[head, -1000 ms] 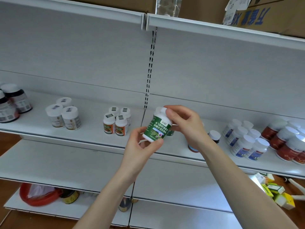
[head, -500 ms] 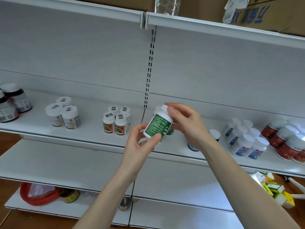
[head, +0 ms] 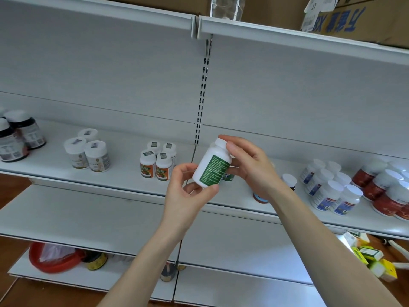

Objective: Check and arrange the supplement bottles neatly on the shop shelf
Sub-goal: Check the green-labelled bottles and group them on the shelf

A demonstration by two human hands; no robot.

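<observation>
We are gripping tilted green-label bottle [head: 211,168]: left hand [head: 188,196] holding base, right hand [head: 250,167] pinching cap, above shelf [head: 124,173] front edge.

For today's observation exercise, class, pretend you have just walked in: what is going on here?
A person holds a green-labelled white bottle in front of a shop shelf. The left hand grips its base, the right hand holds its cap end, and the label's fine-print side faces the camera. Other bottles stand in groups on the shelf: orange-labelled ones left, blue-labelled ones right.
</observation>
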